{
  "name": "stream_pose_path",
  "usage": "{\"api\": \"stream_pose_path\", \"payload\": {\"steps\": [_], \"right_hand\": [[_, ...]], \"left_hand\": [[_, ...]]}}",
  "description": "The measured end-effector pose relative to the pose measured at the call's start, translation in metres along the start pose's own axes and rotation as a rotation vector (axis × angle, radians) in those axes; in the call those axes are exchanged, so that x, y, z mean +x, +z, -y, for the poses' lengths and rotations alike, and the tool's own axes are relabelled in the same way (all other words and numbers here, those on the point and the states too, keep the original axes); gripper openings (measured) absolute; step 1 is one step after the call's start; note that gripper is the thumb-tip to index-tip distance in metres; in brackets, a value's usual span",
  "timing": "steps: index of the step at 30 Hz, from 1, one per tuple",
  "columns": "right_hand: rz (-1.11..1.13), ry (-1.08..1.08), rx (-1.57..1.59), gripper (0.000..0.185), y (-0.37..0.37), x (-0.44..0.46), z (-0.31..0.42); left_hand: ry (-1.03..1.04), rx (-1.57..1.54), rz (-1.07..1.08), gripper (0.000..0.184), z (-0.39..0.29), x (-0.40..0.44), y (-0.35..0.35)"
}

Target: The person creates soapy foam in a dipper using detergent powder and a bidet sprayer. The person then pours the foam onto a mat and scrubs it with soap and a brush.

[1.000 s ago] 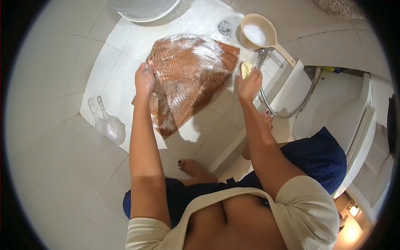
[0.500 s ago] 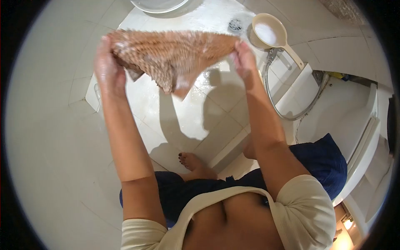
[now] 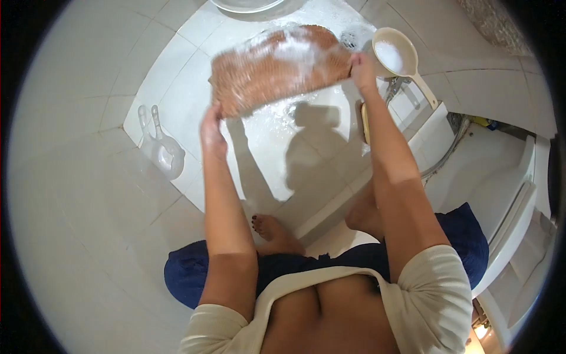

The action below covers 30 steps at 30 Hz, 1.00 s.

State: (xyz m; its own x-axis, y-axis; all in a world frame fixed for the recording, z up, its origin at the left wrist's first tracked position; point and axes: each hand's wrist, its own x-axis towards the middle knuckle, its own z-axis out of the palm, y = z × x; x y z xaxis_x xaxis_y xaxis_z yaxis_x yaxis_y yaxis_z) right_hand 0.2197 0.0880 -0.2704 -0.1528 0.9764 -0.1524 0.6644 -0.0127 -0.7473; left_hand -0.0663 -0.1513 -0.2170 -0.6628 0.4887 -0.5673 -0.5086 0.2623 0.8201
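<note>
A brown, ridged cloth mat [image 3: 265,82], streaked with white suds, is stretched out between my hands above the wet white floor. My left hand [image 3: 213,133] is closed on its near left corner. At the right edge, my right hand [image 3: 362,72] pinches the mat. Motion blurs its left part, and I cannot tell whether its far side touches the floor. Just right of my right hand is a cream dipper [image 3: 408,66] holding white suds or powder.
A white basin [image 3: 247,5] stands at the far edge. The floor drain [image 3: 349,40] lies behind the mat. On the left is a clear, two-pronged object [image 3: 164,154]. A hose [image 3: 451,150] runs beside the toilet [image 3: 507,206] and a low tiled ledge [image 3: 327,206].
The mat has gone from bunched and hanging to spread out, its sudsy face showing. My left hand has moved right and nearer to me; my right hand has shifted slightly right.
</note>
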Motion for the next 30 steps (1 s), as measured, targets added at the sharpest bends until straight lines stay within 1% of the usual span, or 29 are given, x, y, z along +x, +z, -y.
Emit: {"api": "stream_pose_path", "payload": {"steps": [1,3,4,5,6,7,8,10,11,12,13,14,15,17,18,20,21,22,23,24,25,26,27,28,29,30], "right_hand": [[0.016,0.023,-0.091,0.028,0.009,-0.012,-0.02],[0.034,0.043,-0.335,0.027,0.01,-0.038,-0.038],[0.035,0.042,-0.488,0.032,0.004,-0.055,-0.043],[0.043,0.048,-0.497,0.032,0.002,-0.078,-0.049],[-0.122,0.065,-0.688,0.045,0.002,-0.099,-0.055],[-0.29,0.081,-0.876,0.06,0.0,-0.115,-0.058],[-0.291,0.081,-0.882,0.06,-0.005,-0.127,-0.057],[-0.078,0.301,-0.71,0.084,-0.014,-0.139,-0.049],[-0.147,0.343,-0.636,0.083,-0.017,-0.137,-0.044],[-0.148,0.342,-0.643,0.083,-0.018,-0.139,-0.047],[-0.13,0.242,-0.825,0.079,-0.018,-0.145,-0.051],[-0.109,0.142,-1.003,0.075,-0.019,-0.15,-0.056],[-0.11,0.141,-1.012,0.075,-0.021,-0.156,-0.061],[-0.085,0.115,-1.053,0.067,-0.022,-0.171,-0.07],[-0.081,0.112,-1.056,0.067,-0.021,-0.176,-0.077],[-0.106,-0.056,-0.963,0.065,-0.021,-0.183,-0.091],[-0.108,-0.051,-0.966,0.065,-0.021,-0.185,-0.088],[-0.124,-0.178,-0.82,0.063,-0.02,-0.188,-0.085],[-0.137,-0.307,-0.669,0.062,-0.019,-0.189,-0.082],[-0.136,-0.306,-0.677,0.062,-0.018,-0.192,-0.089],[-0.203,-0.134,-0.658,0.061,-0.015,-0.196,-0.095],[-0.269,0.04,-0.635,0.061,-0.014,-0.2,-0.101],[-0.269,0.042,-0.641,0.061,-0.015,-0.199,-0.097],[-0.177,0.112,-0.615,0.062,-0.016,-0.197,-0.093],[-0.084,0.179,-0.587,0.063,-0.017,-0.194,-0.089],[-0.082,0.173,-0.589,0.063,-0.014,-0.187,-0.083]], "left_hand": [[-0.1,0.087,0.013,0.032,0.017,-0.011,0.005],[-0.296,0.084,0.059,0.04,0.059,-0.018,-0.001],[-0.306,0.085,0.059,0.04,0.088,-0.012,-0.015],[-0.35,0.157,0.088,0.045,0.115,-0.008,-0.033],[-0.384,0.224,0.122,0.049,0.127,-0.006,-0.041],[-0.36,0.3,0.039,0.048,0.113,-0.02,-0.028],[-0.364,0.296,0.043,0.048,0.117,-0.019,-0.027],[-0.17,0.562,0.013,0.047,0.119,-0.009,-0.021],[-0.177,0.558,0.018,0.047,0.12,-0.004,-0.02],[-0.072,0.778,0.016,0.042,0.111,0.0,-0.017],[0.038,0.991,0.013,0.038,0.107,0.004,-0.017],[0.035,0.985,0.017,0.038,0.103,0.008,-0.014],[0.02,0.977,-0.008,0.034,0.104,0.012,-0.013],[0.006,0.921,-0.061,0.022,0.084,-0.006,0.0],[0.002,0.92,-0.063,0.022,0.087,-0.009,-0.003],[0.049,0.111,0.0,0.018,0.093,-0.012,-0.007],[0.059,-0.249,0.089,0.02,0.096,-0.013,-0.01],[0.053,-0.25,0.094,0.02,0.099,-0.015,-0.015],[-0.069,-0.438,0.124,0.025,0.098,-0.016,-0.023],[-0.195,-0.629,0.153,0.031,0.1,-0.014,-0.031],[-0.334,-0.561,0.19,0.04,0.103,-0.012,-0.038],[-0.343,-0.563,0.192,0.04,0.109,-0.009,-0.038],[-0.36,-0.211,0.133,0.043,0.111,-0.006,-0.035],[-0.367,0.142,0.073,0.046,0.111,-0.003,-0.032],[-0.368,0.139,0.073,0.046,0.113,-0.001,-0.029],[-0.259,0.359,0.028,0.045,0.115,-0.001,-0.023]]}}
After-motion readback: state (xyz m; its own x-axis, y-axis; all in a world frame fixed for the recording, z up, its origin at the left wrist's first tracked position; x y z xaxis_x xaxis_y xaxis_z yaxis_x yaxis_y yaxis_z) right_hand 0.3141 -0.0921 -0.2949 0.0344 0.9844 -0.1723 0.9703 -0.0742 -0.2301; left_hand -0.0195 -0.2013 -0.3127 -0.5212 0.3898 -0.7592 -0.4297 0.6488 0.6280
